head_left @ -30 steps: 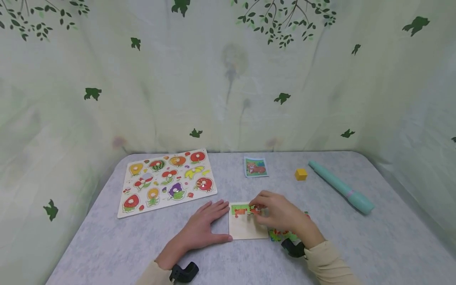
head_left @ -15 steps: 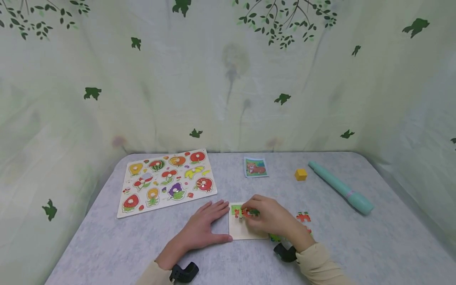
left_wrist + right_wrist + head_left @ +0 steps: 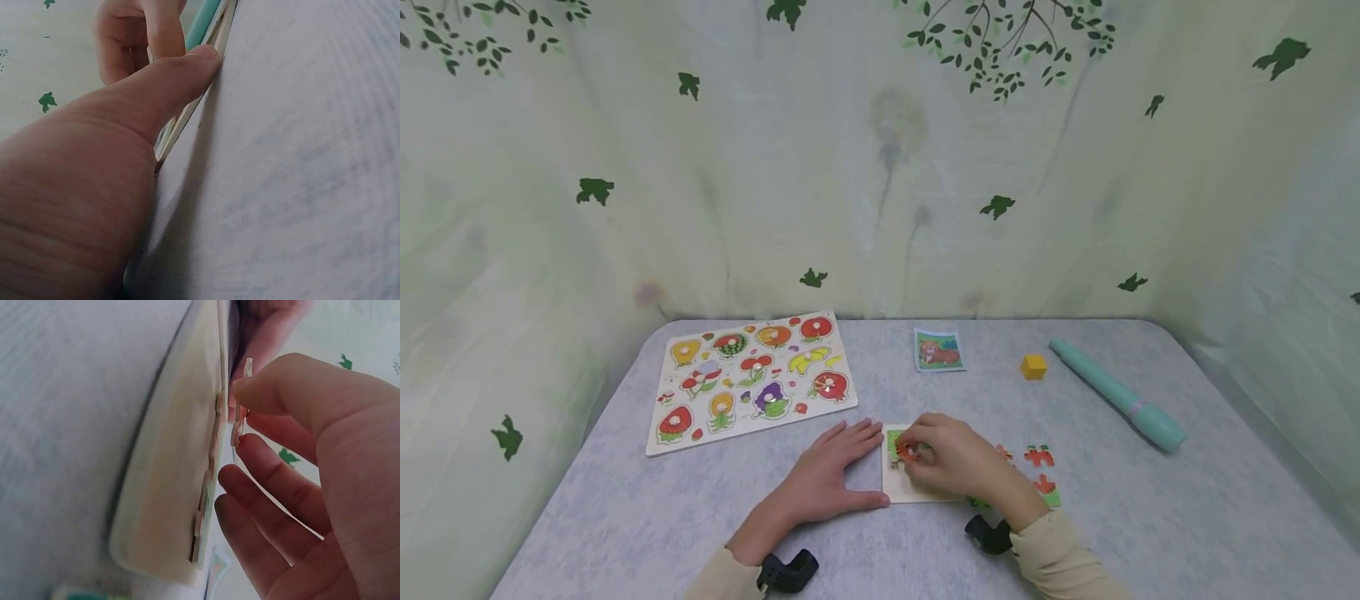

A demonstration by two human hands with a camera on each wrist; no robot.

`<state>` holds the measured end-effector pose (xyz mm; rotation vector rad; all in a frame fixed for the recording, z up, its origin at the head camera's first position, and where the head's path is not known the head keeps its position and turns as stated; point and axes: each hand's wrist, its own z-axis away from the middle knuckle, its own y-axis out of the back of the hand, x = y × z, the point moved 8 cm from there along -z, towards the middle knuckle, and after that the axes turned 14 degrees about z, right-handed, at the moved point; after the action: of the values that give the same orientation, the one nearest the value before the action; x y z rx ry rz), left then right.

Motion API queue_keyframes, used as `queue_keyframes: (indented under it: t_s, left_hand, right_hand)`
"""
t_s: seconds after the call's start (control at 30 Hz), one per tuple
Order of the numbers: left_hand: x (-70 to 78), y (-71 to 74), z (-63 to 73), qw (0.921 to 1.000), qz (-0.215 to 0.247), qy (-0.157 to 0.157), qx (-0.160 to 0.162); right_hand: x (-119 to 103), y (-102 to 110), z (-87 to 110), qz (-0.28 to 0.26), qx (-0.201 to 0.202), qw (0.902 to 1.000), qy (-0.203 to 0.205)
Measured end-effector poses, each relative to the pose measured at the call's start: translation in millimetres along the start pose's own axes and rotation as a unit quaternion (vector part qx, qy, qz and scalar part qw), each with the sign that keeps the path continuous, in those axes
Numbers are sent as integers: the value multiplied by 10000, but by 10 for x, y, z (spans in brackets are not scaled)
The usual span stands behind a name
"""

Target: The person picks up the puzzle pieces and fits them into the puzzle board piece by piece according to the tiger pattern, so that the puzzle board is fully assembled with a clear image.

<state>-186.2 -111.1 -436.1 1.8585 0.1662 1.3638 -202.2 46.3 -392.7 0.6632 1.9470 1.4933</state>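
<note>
My right hand (image 3: 955, 458) pinches a jigsaw puzzle piece (image 3: 240, 419), orange and green on its face, between thumb and index finger. It is held just above a small pale wooden puzzle tray (image 3: 925, 492), near the tray's left side. Flat pieces (image 3: 205, 515) lie in a row along the tray's far side in the right wrist view; in the head view my right hand covers much of them. My left hand (image 3: 831, 471) lies spread with its fingertips and thumb at the tray's left edge. In the left wrist view the thumb (image 3: 187, 69) touches the tray's rim.
Several loose puzzle pieces (image 3: 1039, 456) lie right of the tray, partly behind my right forearm. A fruit knob puzzle board (image 3: 790, 404) stands back left. Behind the tray is a small picture card (image 3: 938, 352), with a yellow cube (image 3: 1033, 367) and a teal tapered tube (image 3: 1116, 392) further right.
My right hand has moved left across the tray with the puzzle piece, uncovering loose pieces on the right. The left hand stays where it was.
</note>
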Motion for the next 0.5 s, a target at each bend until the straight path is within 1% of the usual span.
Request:
queue_keyframes:
  t_s: [0.23,0.5]
  left_hand:
    - [2,2,4,10000,97,6,-24]
    - [7,2,4,9999,88,-15,-52]
  right_hand:
    - [-42,-29,-8,96,-45,9999,72]
    - [-39,-60,-8,168,-142,9997,109]
